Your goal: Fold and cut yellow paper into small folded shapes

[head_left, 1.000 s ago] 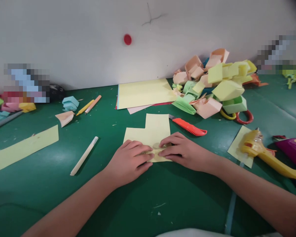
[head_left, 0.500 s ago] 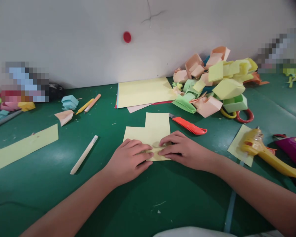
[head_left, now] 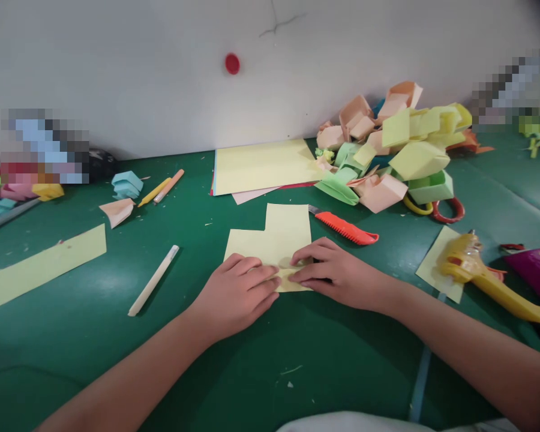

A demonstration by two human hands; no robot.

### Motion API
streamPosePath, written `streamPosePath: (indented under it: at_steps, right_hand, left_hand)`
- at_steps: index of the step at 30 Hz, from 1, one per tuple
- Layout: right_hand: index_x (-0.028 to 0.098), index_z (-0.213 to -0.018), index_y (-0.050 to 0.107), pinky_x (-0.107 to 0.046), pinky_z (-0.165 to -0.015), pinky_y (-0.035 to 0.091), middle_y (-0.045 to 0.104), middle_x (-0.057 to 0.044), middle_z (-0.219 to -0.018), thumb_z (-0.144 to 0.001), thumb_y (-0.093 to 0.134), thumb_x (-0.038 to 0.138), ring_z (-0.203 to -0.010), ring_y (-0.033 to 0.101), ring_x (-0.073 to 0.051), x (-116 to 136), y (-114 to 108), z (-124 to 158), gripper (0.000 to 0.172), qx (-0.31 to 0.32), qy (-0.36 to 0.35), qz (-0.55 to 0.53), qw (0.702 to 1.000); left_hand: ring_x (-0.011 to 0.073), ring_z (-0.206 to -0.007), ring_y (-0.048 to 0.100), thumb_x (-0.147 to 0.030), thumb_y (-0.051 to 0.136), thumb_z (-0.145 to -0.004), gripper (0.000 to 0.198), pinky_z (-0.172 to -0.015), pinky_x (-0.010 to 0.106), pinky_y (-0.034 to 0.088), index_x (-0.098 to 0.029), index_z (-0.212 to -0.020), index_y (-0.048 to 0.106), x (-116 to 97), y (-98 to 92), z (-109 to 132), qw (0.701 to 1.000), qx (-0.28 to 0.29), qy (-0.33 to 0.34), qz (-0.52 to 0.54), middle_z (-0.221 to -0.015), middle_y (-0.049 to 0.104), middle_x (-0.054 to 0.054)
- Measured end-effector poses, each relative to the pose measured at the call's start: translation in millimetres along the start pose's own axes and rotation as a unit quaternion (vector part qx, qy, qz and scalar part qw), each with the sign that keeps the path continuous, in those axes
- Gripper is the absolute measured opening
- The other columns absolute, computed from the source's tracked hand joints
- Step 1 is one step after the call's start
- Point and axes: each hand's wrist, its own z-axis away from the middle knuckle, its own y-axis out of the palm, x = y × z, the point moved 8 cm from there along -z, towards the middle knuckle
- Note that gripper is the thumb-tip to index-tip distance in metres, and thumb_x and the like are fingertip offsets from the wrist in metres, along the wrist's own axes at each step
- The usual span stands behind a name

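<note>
A pale yellow cut sheet of paper (head_left: 279,237) lies flat on the green table (head_left: 117,354) in front of me. My left hand (head_left: 236,294) rests on its near left edge with fingers laid flat and close together. My right hand (head_left: 337,273) presses the near right edge, its fingertips meeting the left hand's over a small fold of the paper. Both hands push down on the paper; neither lifts it.
An orange utility knife (head_left: 346,227) lies just right of the paper. A yellow glue gun (head_left: 481,273) sits at right, a white stick (head_left: 153,281) at left, a yellow strip (head_left: 40,267) far left. Folded paper boxes (head_left: 396,156) pile up by the wall beside stacked sheets (head_left: 261,168).
Almost nothing has changed; both hands stay pressed on the paper's near edge, and the view has drifted slightly.
</note>
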Motion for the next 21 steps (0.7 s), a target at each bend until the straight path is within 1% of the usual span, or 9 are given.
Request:
streamPosePath:
  at_steps: [5, 8, 12, 14, 16, 18, 21]
  right_hand:
    - [0.026, -0.112, 0.075, -0.040, -0.098, 0.048, 0.064, -0.006, -0.124, -0.102, 0.054, 0.025, -0.115, 0.053, -0.023, 1, 0, 0, 0.023, 0.003, -0.005, 0.011, 1.000]
    - [0.026, -0.118, 0.072, -0.042, -0.098, 0.048, 0.065, -0.007, -0.124, -0.102, 0.053, 0.026, -0.115, 0.055, -0.023, 1, 1, -1, 0.025, 0.007, -0.003, 0.019, 1.000]
    - [0.028, -0.126, 0.068, -0.045, -0.099, 0.049, 0.064, -0.008, -0.125, -0.102, 0.052, 0.026, -0.115, 0.056, -0.024, 2, 1, -1, 0.030, 0.014, -0.002, 0.034, 0.999]
    - [0.028, -0.132, 0.065, -0.046, -0.100, 0.049, 0.063, -0.008, -0.127, -0.102, 0.051, 0.025, -0.116, 0.056, -0.024, 3, 1, -1, 0.033, 0.018, -0.004, 0.044, 0.999]
    - [0.026, -0.136, 0.062, -0.046, -0.101, 0.049, 0.062, -0.008, -0.129, -0.102, 0.050, 0.025, -0.117, 0.055, -0.024, 5, 1, -1, 0.036, 0.024, -0.009, 0.058, 0.998]
    - [0.026, -0.136, 0.062, -0.047, -0.101, 0.049, 0.062, -0.009, -0.130, -0.102, 0.049, 0.025, -0.117, 0.054, -0.025, 8, 2, 0, 0.036, 0.031, -0.016, 0.083, 0.996]
    - [0.026, -0.134, 0.064, -0.049, -0.098, 0.050, 0.063, -0.010, -0.130, -0.101, 0.049, 0.024, -0.116, 0.054, -0.028, 14, 1, -1, 0.036, 0.043, -0.028, 0.151, 0.987]
  left_hand:
    - [0.0224, -0.105, 0.063, -0.024, 0.054, -0.101, 0.021, -0.084, 0.039, 0.045, -0.018, -0.112, 0.071, -9, -0.3, 0, 0.998, 0.007, 0.027, -0.051, -0.118, 0.073, 0.004]
    - [0.0223, -0.106, 0.063, -0.023, 0.053, -0.102, 0.022, -0.085, 0.039, 0.045, -0.017, -0.113, 0.071, -9, -0.6, 0, 0.998, 0.007, 0.027, -0.055, -0.119, 0.073, 0.004]
    - [0.0227, -0.109, 0.063, -0.023, 0.049, -0.103, 0.025, -0.087, 0.040, 0.043, -0.016, -0.115, 0.070, -12, 0.0, 1, 0.999, 0.021, 0.017, -0.046, -0.120, 0.073, 0.005]
    - [0.0246, -0.114, 0.063, -0.025, 0.046, -0.104, 0.029, -0.089, 0.041, 0.041, -0.016, -0.120, 0.069, -14, -0.7, 3, 0.998, 0.033, 0.003, -0.044, -0.124, 0.072, 0.006]
    - [0.0279, -0.125, 0.059, -0.030, 0.044, -0.105, 0.033, -0.093, 0.044, 0.038, -0.018, -0.125, 0.067, -11, -2.1, 5, 0.998, 0.049, -0.028, -0.031, -0.131, 0.069, 0.005]
    - [0.0306, -0.135, 0.052, -0.035, 0.044, -0.105, 0.034, -0.096, 0.046, 0.035, -0.023, -0.130, 0.065, -7, -2.3, 8, 0.996, 0.075, -0.055, -0.010, -0.137, 0.066, 0.002]
    - [0.0321, -0.143, 0.044, -0.043, 0.050, -0.103, 0.035, -0.099, 0.048, 0.032, -0.031, -0.134, 0.061, 0, -0.7, 11, 0.989, 0.116, -0.081, 0.033, -0.143, 0.061, -0.001]
